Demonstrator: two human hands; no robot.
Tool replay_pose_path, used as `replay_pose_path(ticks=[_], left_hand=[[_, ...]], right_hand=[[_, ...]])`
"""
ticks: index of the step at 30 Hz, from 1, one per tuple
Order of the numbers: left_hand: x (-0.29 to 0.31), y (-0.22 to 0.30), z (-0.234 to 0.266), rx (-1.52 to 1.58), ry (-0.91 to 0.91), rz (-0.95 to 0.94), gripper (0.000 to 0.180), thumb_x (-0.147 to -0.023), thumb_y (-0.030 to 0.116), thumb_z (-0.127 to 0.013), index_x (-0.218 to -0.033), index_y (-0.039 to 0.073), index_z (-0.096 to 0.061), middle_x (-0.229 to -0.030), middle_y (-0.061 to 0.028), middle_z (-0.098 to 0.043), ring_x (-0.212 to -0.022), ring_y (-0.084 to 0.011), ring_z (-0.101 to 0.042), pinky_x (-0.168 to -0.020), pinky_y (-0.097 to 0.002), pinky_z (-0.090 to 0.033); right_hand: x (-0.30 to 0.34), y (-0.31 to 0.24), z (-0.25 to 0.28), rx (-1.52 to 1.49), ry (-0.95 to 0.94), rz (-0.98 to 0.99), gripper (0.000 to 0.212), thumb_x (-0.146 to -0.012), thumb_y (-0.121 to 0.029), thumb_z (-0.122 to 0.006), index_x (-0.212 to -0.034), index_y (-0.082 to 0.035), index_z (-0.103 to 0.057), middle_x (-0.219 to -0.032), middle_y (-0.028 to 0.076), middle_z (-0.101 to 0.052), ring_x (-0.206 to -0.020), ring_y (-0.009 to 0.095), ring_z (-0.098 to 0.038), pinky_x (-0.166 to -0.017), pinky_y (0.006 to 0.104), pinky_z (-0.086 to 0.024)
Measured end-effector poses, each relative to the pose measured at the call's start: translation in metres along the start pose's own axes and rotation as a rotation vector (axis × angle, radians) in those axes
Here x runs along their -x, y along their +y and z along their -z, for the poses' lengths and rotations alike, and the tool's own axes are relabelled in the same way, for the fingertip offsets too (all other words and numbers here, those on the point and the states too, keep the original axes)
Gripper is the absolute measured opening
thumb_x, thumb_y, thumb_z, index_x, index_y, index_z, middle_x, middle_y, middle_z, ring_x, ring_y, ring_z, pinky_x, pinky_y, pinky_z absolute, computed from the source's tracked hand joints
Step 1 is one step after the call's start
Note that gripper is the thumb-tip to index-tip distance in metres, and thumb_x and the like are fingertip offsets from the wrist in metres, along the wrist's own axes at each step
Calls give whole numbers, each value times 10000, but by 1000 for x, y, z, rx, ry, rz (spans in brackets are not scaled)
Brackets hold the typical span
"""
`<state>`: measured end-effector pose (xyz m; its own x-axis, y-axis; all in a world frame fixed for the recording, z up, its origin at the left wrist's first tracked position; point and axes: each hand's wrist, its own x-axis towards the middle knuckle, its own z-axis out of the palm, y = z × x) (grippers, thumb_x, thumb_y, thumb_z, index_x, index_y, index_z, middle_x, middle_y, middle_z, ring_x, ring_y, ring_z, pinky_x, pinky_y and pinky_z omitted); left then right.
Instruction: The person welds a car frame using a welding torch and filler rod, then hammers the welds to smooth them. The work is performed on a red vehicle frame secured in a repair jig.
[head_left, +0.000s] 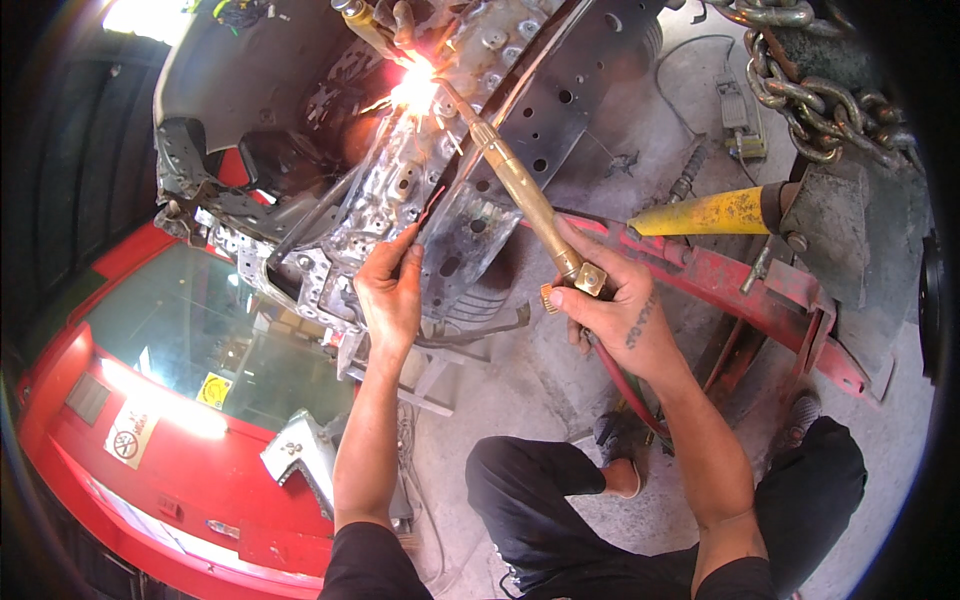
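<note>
My right hand [615, 300] is closed around the brass handle of a gas torch [522, 185], its thumb near the ribbed knob. A red hose [622, 388] runs down from the handle's rear. At the torch's tip a bright flame [415, 88] throws sparks over the bare metal of a vehicle frame [385, 190]; the glare hides the spot being heated. Lower on that frame, my left hand [392, 295] pinches a thin reddish rod [432, 204] that points up and right. The rod's tip is apart from the flame.
A red vehicle panel with a window [250, 340] lies left. To the right are a yellow cylinder [705, 212], a red steel beam [740, 290] and heavy chains [820, 100]. A brass-coloured piece [362, 25] is beside the flame. My legs [540, 490] are below.
</note>
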<state>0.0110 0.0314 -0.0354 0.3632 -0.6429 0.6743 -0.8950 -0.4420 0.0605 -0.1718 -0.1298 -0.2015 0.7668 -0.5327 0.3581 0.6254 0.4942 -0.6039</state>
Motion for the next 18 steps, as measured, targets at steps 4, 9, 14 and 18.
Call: replay_pose_path(ticks=[4,9,14,18], left_hand=[[0,2,0,4,-2,-3,270,-974,18,-740,-1240,18,-782,-799,-44,-635,-726,-101,-543,-687,-282,-464],[0,3,0,3,-3,-9,267,-973,16,-737,-1237,16,-781,-799,-45,-634,-723,-100,-542,-682,-282,-463],[0,3,1,-3,8,4,268,-973,14,-735,-1237,17,-781,-794,-49,-630,-723,-103,-542,-680,-284,-462],[-1,3,0,-13,3,-4,274,-973,13,-734,-1243,20,-781,-792,-49,-625,-721,-104,-540,-679,-286,-462]], right_hand=[[0,0,-1,-12,2,1,662,-947,-9,-750,-1570,-118,-557,-951,-25,-651,-670,29,-563,-548,218,-488],[0,1,0,-18,-5,7,663,-951,-4,-745,-1574,-126,-555,-958,-25,-646,-678,28,-562,-549,218,-489],[0,0,-1,-10,-10,-2,661,-951,-8,-747,-1573,-122,-554,-950,-26,-646,-681,27,-563,-550,218,-489],[0,2,0,-11,12,-10,663,-949,-19,-753,-1573,-127,-557,-942,-29,-642,-680,25,-561,-546,217,-487]])
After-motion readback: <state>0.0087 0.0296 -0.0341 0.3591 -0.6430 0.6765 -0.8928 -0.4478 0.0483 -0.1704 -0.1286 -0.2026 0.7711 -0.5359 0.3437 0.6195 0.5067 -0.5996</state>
